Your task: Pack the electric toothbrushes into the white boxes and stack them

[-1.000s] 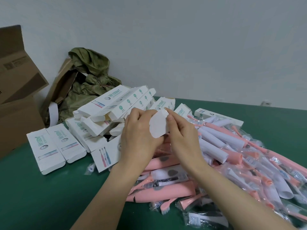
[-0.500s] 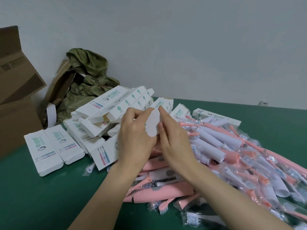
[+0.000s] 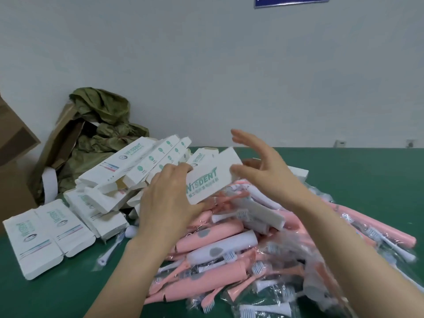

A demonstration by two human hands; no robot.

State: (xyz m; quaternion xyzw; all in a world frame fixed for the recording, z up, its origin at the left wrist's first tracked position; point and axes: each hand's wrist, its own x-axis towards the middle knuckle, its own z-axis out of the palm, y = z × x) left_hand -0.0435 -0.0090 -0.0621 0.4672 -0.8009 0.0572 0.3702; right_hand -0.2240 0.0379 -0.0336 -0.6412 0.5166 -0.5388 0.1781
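My left hand [image 3: 168, 200] grips a white WISDENT box [image 3: 212, 177] by its left end, holding it tilted above the pile. Beside the box's right end, my right hand [image 3: 261, 166] hovers with its fingers spread and relaxed; its thumb is close to the box edge. Under both hands lies a heap of pink and white electric toothbrushes [image 3: 220, 244], with brush heads in clear wrappers [image 3: 286, 271] among them. A loose stack of white boxes [image 3: 135, 164] leans behind my left hand. Two boxes [image 3: 43, 235] lie side by side on the green table at the left.
A green table [image 3: 367, 175] carries everything. Brown cardboard cartons [image 3: 13, 157] stand at the far left. A crumpled olive-green bag [image 3: 101, 125] sits against the wall behind the boxes. One loose brush head [image 3: 110, 251] lies near the two flat boxes.
The box has turned from end-on to its printed face toward me. My right hand has let go of it and lifted away with spread fingers. The view has tilted upward.
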